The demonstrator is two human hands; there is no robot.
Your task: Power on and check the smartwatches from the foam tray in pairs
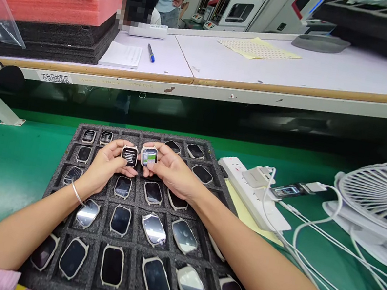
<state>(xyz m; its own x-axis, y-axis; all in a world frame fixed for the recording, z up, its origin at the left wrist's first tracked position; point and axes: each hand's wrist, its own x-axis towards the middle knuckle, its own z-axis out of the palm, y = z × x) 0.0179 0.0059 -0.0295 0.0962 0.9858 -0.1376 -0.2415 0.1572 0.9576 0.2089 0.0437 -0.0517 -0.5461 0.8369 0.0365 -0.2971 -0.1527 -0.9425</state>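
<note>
A black foam tray (134,234) with square pockets lies on the green mat in front of me, holding several smartwatch bodies, screens up. My left hand (106,167), with a thin bangle on the wrist, is closed round one watch body (130,155) whose screen shows white text. My right hand (170,171) grips another watch body (149,156) with a lit green and white screen. Both watches are held side by side, a little above the tray's far rows. The watches still in the pockets have dark screens.
A white power strip (245,191) with plugs and white cables runs to the right of the tray. A white desk fan (385,197) lies at the far right. Behind, a raised white bench (302,69) carries foam sheets, paper and a pen; other people are at work beyond it.
</note>
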